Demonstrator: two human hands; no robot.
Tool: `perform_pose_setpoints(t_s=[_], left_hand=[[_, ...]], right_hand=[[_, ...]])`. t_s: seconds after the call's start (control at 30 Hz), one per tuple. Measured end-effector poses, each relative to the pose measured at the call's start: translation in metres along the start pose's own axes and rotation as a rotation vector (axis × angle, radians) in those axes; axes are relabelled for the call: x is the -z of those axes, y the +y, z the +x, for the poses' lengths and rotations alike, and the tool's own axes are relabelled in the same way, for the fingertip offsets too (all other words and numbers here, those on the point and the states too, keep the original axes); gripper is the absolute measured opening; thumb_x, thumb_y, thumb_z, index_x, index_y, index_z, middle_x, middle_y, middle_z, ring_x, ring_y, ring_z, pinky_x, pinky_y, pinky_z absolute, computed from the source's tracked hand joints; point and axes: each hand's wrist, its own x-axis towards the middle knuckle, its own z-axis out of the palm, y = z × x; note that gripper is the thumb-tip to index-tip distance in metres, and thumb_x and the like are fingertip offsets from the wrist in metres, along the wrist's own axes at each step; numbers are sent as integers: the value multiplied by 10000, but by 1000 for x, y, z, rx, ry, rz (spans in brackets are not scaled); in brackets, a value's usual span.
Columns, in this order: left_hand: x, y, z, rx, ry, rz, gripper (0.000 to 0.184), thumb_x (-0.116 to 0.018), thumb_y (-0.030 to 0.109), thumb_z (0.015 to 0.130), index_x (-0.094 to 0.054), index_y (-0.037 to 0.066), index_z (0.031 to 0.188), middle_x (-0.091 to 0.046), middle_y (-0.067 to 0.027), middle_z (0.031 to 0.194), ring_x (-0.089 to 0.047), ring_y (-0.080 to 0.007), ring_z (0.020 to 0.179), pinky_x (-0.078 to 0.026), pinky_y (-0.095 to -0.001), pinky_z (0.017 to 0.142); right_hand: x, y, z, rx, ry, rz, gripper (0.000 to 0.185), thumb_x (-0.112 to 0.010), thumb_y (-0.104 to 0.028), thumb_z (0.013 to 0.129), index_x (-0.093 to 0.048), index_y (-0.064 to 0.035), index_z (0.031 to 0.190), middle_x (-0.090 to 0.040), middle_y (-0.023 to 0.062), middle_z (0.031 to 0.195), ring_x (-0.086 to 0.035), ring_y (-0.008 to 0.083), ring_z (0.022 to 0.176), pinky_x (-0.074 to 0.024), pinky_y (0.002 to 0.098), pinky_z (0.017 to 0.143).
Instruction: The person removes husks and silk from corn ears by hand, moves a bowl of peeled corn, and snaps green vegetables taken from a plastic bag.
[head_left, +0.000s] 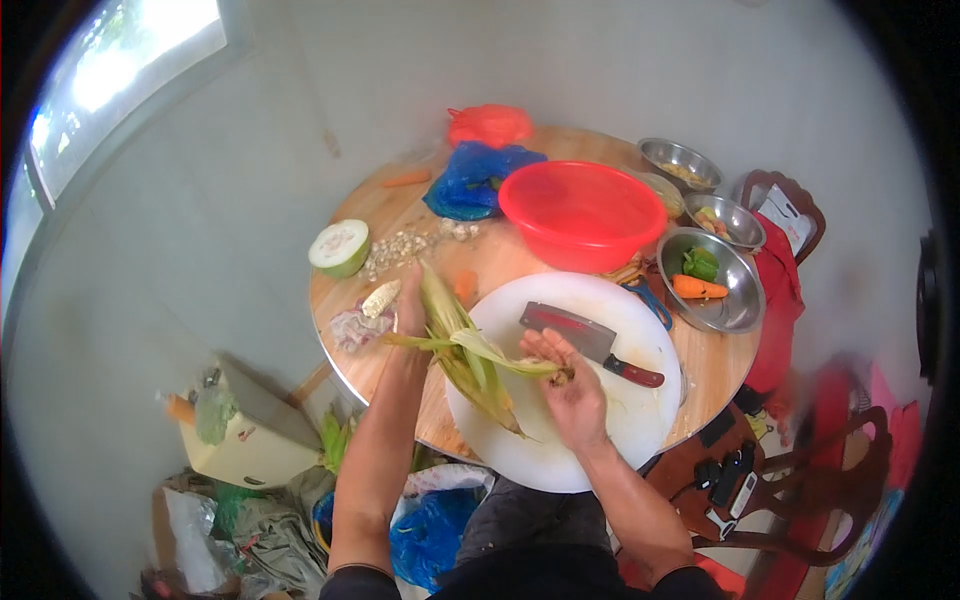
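- Dark clothing [530, 575] sits nearest my camera, at 6 o'clock, with two bare forearms reaching up from it.
- Just off the centre of my dial, the corn husks [452, 315] hang over the near-left part of the white board [625, 435], between the hands. I cannot tell whether an ear is inside.
- Toward 9 o'clock, the left hand [411, 298] stands edge-on against the husks; its fingers are largely hidden, so I cannot tell how firmly it grips.
- Toward 4 o'clock, the right hand [570, 395] is palm up, fingers extended and unclenched, with the stalk end of the leaves against it.
- I judge the leaves light and flexible, papery at the tips, slick where green, and likely to tear along their length. Any ear inside would add weight and stiffness.
- I would hold at the stalk end, the firmest-looking part, and pinch several leaves together rather than one loose tip.
- Right beside that right hand, the cleaver [572, 332] lies on the board, handle toward 4 o'clock; I would keep fingers off its blade.
- At 9 o'clock, a pale cob [381, 298] rests just beyond the left hand.
- Past the board, the red basin [583, 225] stands at 1 o'clock.
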Motion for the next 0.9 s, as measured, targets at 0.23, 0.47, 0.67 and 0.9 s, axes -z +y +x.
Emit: perform_pose_setpoints(t_s=[0.23, 0.47, 0.67, 0.9], left_hand=[[-5, -17, 1, 66, 61, -25, 494, -538, 545, 981, -595, 61, 1062, -615, -77, 866, -634, -211, 748, -549, -357, 645], [-37, -8, -33, 250, -188, 177, 418, -603, 435, 965, -676, 25, 993, -697, -110, 981, -685, -192, 822, -552, -319, 674], [-20, -11, -9, 78, -195, 412, 346, -641, 357, 939, -682, 15, 973, -704, -119, 989, -688, -191, 808, -552, -317, 673], [-44, 41, -11, -94, 76, 698, 353, -711, 185, 836, -615, -35, 1094, -679, -144, 897, -674, -236, 713, -557, -358, 616]], right_hand=[[-42, 18, 15, 171, -251, -931, 635, -677, -143, 966, -374, -1, 1506, -586, 83, 1362, -599, 140, 1111, -492, 314, 943], [-61, 43, 76, 582, 99, -1146, 352, -481, -295, 1062, -638, 12, 990, -647, 130, 829, -626, 240, 760, -472, 388, 694], [-92, 38, 106, -163, 309, -291, 435, -447, -392, 1067, -450, -128, 721, -339, -33, 578, -345, 117, 514, -308, 275, 515], [-104, 53, 85, -43, 398, -192, 449, -469, -393, 1058, -371, -157, 689, -294, -35, 547, -268, 104, 478, -245, 293, 484]])
